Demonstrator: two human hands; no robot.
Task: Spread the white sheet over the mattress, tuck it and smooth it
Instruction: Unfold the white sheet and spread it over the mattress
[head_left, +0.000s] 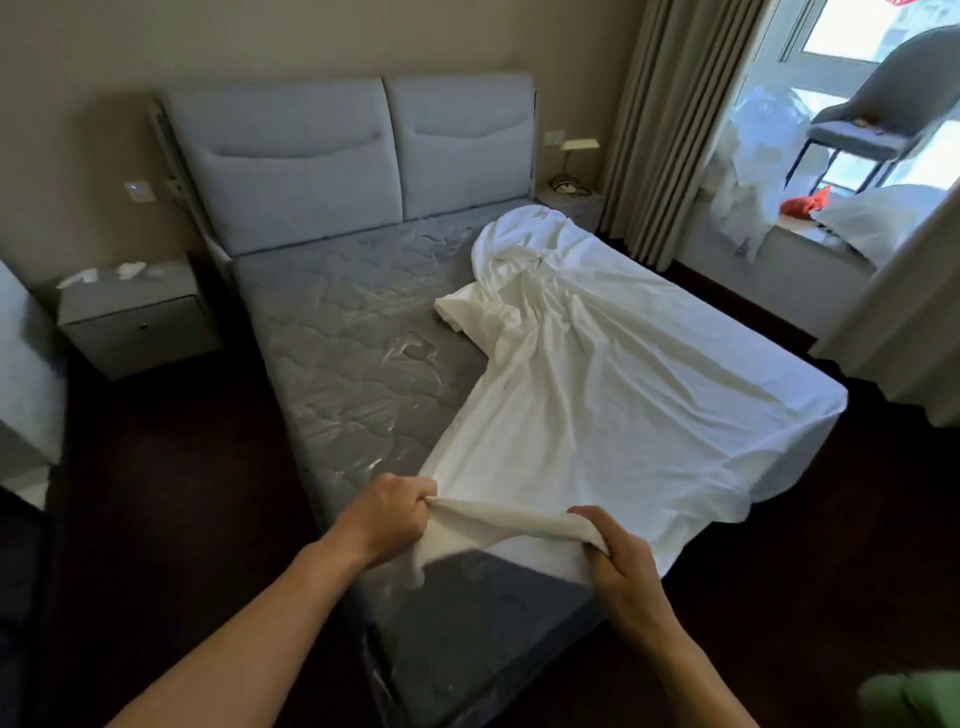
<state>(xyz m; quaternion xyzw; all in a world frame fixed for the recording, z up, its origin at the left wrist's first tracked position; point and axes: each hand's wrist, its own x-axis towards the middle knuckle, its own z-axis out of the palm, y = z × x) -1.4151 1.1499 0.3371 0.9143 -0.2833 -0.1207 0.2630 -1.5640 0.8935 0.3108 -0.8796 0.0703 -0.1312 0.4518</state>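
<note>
The white sheet (613, 395) lies crumpled over the right half of the grey mattress (353, 332), bunched near the headboard and draped over the right foot corner. The mattress's left half is bare under shiny plastic wrap. At the foot of the bed my left hand (392, 514) grips the sheet's near edge. My right hand (618, 564) grips the same edge further right. The hem is lifted and stretched between the two hands above the mattress's foot edge.
A padded grey headboard (343, 156) stands at the far end. A grey nightstand (130, 312) sits at the left, another with a lamp (571, 197) at the right. Curtains (670, 119), a window ledge with white bedding (753, 171) and a chair (883, 104) are at the right. Dark floor surrounds the bed.
</note>
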